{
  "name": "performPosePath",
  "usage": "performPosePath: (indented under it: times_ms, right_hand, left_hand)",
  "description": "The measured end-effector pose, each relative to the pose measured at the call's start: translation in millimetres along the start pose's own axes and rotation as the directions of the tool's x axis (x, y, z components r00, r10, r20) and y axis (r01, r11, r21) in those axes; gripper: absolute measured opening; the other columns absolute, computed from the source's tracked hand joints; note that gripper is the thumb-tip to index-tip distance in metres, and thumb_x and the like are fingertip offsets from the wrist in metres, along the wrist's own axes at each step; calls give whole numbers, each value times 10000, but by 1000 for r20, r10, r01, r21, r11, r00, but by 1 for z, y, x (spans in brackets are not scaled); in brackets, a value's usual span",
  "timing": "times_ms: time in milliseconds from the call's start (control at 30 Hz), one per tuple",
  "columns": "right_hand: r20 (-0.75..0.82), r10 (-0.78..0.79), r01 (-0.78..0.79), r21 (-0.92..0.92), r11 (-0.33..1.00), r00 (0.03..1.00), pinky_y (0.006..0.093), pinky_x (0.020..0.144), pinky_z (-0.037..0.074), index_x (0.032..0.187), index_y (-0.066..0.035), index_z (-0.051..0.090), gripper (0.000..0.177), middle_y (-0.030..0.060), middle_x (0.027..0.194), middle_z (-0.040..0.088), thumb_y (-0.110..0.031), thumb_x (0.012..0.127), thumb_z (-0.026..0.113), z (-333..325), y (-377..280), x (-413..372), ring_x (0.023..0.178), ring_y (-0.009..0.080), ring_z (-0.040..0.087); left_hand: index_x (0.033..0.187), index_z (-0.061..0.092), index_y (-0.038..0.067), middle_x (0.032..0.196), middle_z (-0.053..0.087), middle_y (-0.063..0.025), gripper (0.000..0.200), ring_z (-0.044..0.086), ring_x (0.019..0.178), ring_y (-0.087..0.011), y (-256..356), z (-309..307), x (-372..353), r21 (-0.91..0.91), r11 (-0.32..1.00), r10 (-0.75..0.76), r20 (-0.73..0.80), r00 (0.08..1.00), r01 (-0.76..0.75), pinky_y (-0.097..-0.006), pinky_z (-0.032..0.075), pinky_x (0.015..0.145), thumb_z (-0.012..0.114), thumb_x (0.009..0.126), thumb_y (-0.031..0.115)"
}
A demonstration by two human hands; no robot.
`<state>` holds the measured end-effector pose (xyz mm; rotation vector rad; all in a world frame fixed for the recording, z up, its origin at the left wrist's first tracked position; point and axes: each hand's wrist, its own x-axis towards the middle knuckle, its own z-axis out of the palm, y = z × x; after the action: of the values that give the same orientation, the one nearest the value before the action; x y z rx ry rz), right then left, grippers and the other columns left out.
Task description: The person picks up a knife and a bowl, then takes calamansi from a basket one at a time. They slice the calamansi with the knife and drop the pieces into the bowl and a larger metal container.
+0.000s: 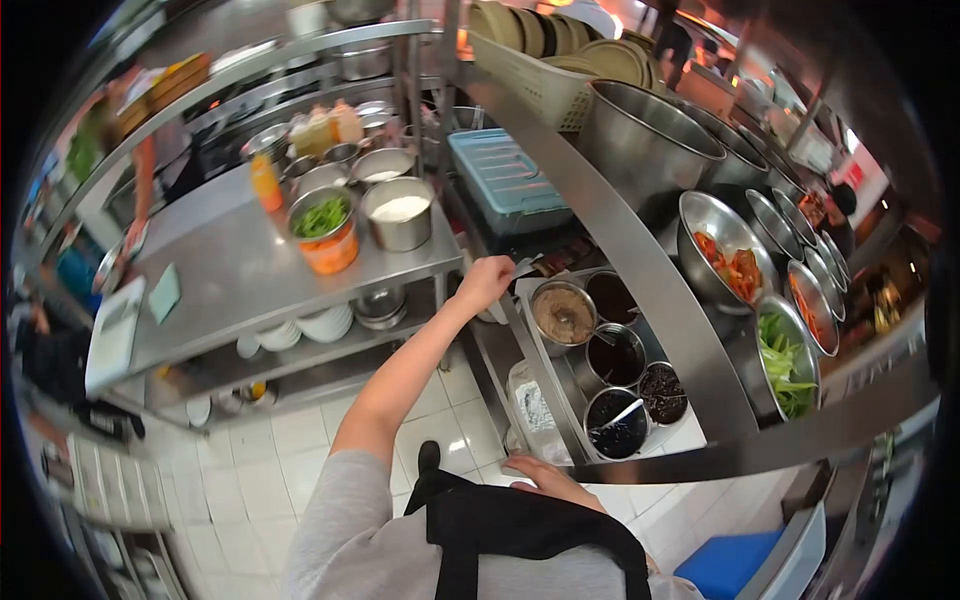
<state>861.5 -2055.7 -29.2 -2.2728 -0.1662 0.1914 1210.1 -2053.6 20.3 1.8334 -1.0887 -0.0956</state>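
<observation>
My left hand (485,284) reaches out at the end of a bent arm, its fingers closed beside a small pale, flat piece that I cannot make out. Right of it, in the counter, are a tub of brown paste (563,313) and several metal pots of dark sauce (614,356). A white-handled utensil (617,414) rests in the nearest dark pot (616,436). My right hand (548,484) is low by the counter's near edge, fingers stretched out and apparently holding nothing. Beside the pots is a clear container with white contents (537,408).
A steel shelf (640,270) runs over the pots, carrying bowls of kimchi (735,268) and green strips (783,365). On the left, a steel table (230,290) bears pots, an orange tub of greens (325,235) and a white cutting board (117,330). A blue-lidded box (505,170) stands behind my left hand.
</observation>
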Motion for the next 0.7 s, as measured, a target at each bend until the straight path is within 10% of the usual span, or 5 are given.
performPosePath:
  times_ms: [167,467,600,667,700]
  right_hand:
    - [-320,222,-231,11,973,921,375,878,412,1165,-26,472,387,164,1190,484,-194,827,556,-27,-41,54,1065,336,488]
    - [-455,234,-214,94,972,859,367,917,392,1178,-18,463,408,175,1205,471,-195,824,563,-59,-72,129,1096,328,469]
    - [-573,321,0,489,872,754,338,912,406,1191,-31,466,389,123,1198,490,-183,845,554,-94,-69,149,1077,233,506]
    - [-583,429,161,701,694,690,343,904,408,1200,-33,463,398,113,1234,466,-181,841,556,-121,-59,168,1098,235,493]
    - [-615,484,328,767,552,622,329,906,404,1197,-53,465,381,97,1202,478,-152,839,550,-133,-49,180,1078,223,496]
  left_hand:
    - [877,628,9,1001,597,-172,258,587,910,-309,-19,35,70,521,824,-73,490,869,-224,-383,488,757,649,650,130]
    - [1011,577,-33,1106,555,-161,636,541,1014,-306,-40,47,108,452,837,-172,753,635,-310,-343,456,851,756,514,322]
    - [847,603,-34,774,624,-148,402,614,746,-290,-58,38,114,205,971,-72,743,666,-124,-346,500,640,687,596,268]
    - [828,559,30,648,584,-71,234,559,537,-152,-66,38,111,-178,829,-157,836,525,531,-281,429,444,633,675,190]
    - [795,504,55,608,527,-19,133,483,478,-64,-38,16,102,-189,759,-221,826,519,623,-206,336,368,589,722,125]
